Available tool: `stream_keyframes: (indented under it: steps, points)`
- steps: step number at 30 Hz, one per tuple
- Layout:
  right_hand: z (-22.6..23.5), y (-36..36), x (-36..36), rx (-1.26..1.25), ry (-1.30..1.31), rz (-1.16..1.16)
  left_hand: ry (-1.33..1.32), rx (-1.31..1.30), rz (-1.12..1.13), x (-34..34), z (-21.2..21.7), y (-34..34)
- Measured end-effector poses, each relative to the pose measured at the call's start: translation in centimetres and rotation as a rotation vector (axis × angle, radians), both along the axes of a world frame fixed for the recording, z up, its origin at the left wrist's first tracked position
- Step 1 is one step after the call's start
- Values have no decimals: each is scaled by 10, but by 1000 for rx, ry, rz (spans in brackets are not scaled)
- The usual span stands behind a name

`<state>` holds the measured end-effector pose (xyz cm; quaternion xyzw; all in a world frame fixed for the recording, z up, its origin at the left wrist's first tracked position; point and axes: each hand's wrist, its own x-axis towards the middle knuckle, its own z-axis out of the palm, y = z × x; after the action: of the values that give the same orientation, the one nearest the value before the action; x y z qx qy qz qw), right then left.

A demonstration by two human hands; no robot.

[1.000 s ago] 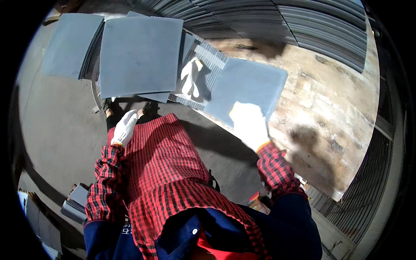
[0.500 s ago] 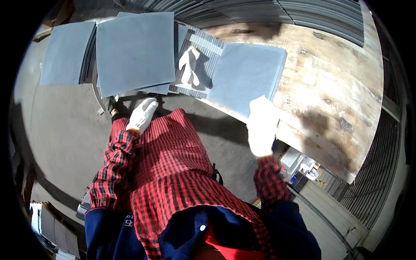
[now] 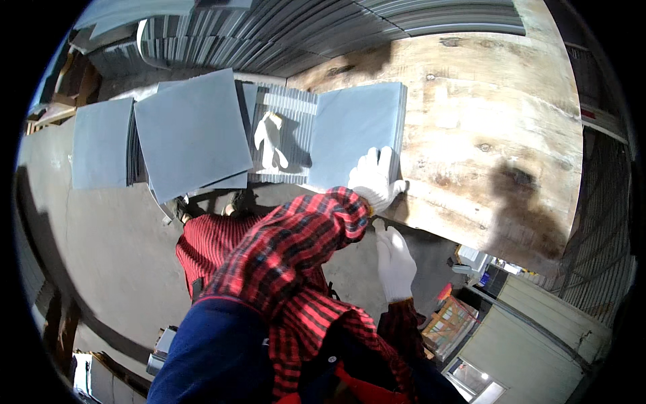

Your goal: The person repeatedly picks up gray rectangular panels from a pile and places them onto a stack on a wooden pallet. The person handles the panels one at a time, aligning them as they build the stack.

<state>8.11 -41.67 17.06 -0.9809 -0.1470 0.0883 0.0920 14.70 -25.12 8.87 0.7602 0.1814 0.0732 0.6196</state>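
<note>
My left hand, in a white knit glove, reaches across my body and lies with spread fingers on the near right corner of a stack of grey stone slabs. The slabs stand on the near edge of a plywood table. Just below, my right hand, also gloved in white, is off the table with fingers stretched upward, holding nothing that I can see. A loose white glove lies left of the stack on a row of slabs on edge.
At the left, larger grey slabs lie stacked and slightly askew, beside another slab pile. Rows of slabs on edge line the back. The plywood tabletop extends right. A crate stands on the floor at lower right.
My left hand has swung from the left across my body onto the slab stack. My right hand has drawn back from the stack's near corner toward me. The view has turned somewhat.
</note>
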Motion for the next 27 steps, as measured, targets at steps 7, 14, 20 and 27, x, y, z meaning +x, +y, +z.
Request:
stream_keyframes:
  steps: [7, 14, 20, 27]
  points:
    - [21, 26, 26, 9, -332, 252, -4, 134, 80, 14, -34, -17]
    - [-7, 50, 72, 826, 45, 14, -109, 183, 199, 14, -39, -22]
    - [-23, 59, 87, 298, -438, 404, -120, 142, 133, -7, -40, -5]
    - [3, 95, 101, 548, -428, 330, -94, 49, 104, -32, -47, 20]
